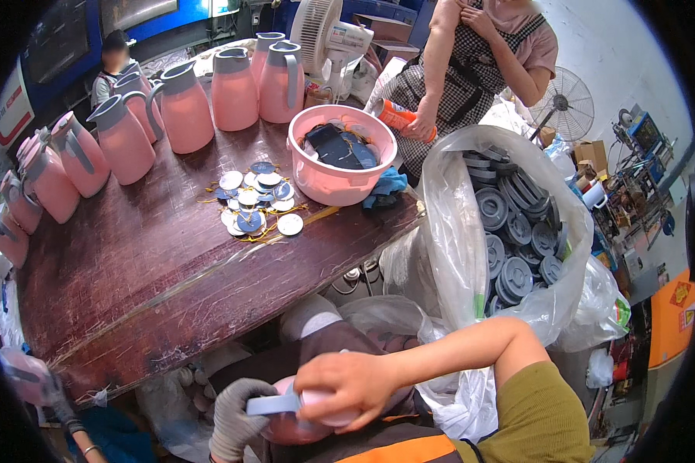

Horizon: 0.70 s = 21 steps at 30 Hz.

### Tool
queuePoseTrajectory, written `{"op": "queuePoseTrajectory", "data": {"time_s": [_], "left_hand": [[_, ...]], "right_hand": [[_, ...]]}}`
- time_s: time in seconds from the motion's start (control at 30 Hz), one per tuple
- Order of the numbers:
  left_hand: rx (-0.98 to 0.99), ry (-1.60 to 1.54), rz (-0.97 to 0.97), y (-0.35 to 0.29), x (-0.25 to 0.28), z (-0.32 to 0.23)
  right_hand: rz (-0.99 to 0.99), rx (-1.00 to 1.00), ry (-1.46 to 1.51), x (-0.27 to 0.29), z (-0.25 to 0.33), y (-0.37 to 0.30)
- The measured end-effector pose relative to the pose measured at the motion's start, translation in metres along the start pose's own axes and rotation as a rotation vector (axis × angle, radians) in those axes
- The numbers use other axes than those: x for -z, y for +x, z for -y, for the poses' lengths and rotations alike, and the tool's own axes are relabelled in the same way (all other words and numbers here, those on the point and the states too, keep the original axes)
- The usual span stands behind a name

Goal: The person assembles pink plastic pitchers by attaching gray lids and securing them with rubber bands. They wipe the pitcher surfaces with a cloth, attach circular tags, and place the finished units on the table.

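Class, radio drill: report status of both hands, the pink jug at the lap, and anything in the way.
Left hand gloved, at grey handle, grip unclear. Right hand bare, closed over pink jug. Jug at lap, partly hidden by right hand.

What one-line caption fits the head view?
Gloved left hand and bare right hand hold a pink-and-gray jug near a dark table lined with pink jugs.

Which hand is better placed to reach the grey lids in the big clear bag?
Probably the right hand: it's nearer the clear bag of grey lids. The gloved left hand is farther away.
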<state>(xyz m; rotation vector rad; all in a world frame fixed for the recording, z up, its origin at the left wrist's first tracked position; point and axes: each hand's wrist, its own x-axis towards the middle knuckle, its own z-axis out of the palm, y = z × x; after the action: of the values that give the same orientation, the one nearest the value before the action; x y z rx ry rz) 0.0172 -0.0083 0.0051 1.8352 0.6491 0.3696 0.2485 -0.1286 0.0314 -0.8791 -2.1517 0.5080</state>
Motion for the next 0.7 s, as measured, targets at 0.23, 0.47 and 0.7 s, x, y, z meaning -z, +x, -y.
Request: {"op": "queuePoseTrajectory", "data": {"time_s": [0.23,0.47,0.7], "left_hand": [[0.155,-0.250,0.012,0.036,-0.025,0.028],[0.066,-0.024,0.227,-0.007,0.004,-0.032],[-0.122,0.280,-0.211,-0.010,-0.028,-0.014]], "right_hand": [[0.067,0.245,0.125,-0.021,0.013,0.029],[0.012,-0.746,-0.157,-0.002,-0.014,0.009],[0.235,-0.898,-0.249,0.020,-0.008,0.017]]}}
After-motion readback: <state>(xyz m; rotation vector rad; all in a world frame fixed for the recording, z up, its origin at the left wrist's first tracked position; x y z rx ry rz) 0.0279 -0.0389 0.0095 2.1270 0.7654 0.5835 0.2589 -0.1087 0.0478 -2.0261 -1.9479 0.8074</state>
